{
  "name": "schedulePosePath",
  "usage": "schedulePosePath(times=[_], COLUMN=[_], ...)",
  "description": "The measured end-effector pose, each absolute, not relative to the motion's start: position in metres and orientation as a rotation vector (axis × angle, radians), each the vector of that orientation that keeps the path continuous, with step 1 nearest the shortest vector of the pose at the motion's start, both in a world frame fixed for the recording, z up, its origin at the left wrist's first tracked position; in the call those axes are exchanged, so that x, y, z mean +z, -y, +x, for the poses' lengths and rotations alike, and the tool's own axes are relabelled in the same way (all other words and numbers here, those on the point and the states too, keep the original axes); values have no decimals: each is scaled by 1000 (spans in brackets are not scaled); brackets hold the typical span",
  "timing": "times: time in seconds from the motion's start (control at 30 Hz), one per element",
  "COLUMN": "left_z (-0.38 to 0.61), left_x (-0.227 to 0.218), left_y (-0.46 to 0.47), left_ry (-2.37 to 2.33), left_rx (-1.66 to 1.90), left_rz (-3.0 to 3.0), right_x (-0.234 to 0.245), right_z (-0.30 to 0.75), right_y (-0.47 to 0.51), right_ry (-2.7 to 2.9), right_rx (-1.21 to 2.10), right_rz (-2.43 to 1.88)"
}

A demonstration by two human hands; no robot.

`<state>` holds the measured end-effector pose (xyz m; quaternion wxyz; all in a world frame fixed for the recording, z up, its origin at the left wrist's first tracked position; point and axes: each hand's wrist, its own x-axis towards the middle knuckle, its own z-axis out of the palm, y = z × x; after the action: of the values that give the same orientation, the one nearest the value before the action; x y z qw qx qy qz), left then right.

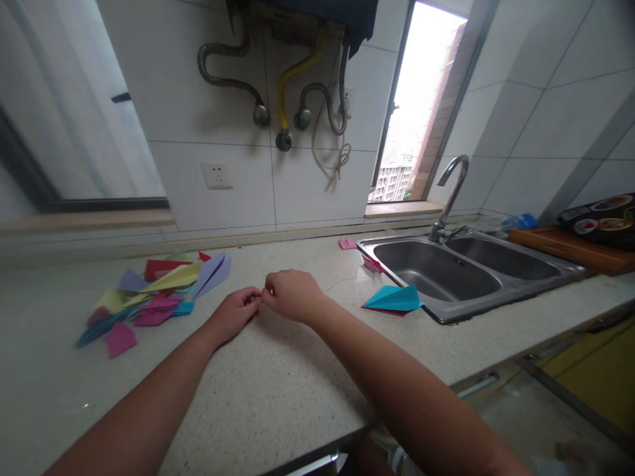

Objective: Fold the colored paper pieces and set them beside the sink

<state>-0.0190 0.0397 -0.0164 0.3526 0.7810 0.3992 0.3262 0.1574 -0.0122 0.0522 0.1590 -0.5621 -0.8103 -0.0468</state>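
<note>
My left hand rests on the pale speckled countertop, its fingers curled and thumb pressed in. Touching its fingertips is my right hand, which is closed in a pinch with the back of the hand turned up. Whatever is between the fingers is hidden or too small to make out. Left of my hands lies a pile of folded paper, including a lilac paper plane, a yellow paper plane and a pink folded paper. To the right, a blue paper plane lies over something red.
A steel double sink with a curved faucet is set into the counter at right. Small pink folded papers lie near its left corner. A wooden board sits beyond it. Hoses and a wall socket are on the tiled wall.
</note>
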Motion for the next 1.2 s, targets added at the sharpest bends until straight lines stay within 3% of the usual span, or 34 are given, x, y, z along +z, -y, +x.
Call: schedulePosePath(times=[0.3,0.87,1.2], left_z=[-25,-38,-109], left_x=[-17,-8,4], left_y=[-38,-35,-80], left_ry=[-988,-1073,-1505], left_rx=[900,896,1430], left_rz=[2027,2249,2023], right_x=[1,-5,-7], right_z=[145,153,153], right_y=[-11,-23,-27], right_ry=[2121,2230,2243], right_rx=[5,198,234], right_rz=[-1454,-1371,-1359])
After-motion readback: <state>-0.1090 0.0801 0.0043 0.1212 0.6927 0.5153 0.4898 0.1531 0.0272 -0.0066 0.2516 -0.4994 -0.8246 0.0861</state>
